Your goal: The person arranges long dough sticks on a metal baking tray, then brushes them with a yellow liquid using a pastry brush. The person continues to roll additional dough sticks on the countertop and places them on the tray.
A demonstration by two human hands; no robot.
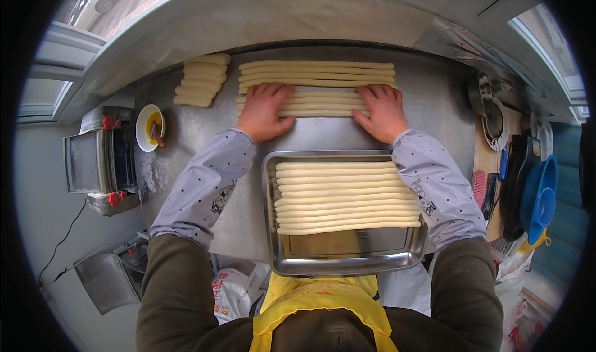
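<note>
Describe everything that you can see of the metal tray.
The metal tray is rectangular, shiny and silver, with rounded corners and raised walls. It lies flat at the near edge of the table, close to the yellow apron. Pale dough strips lie across it side by side, leaving its near part bare. The right sleeve hides its far-right corner; contact is unclear.

Smooth, matt dough strips [320, 102] lay right under the fingers [258, 90], and back behind them a glossy metal tray [335, 246] gleamed between matt cloth sleeves [208, 181]!
</note>
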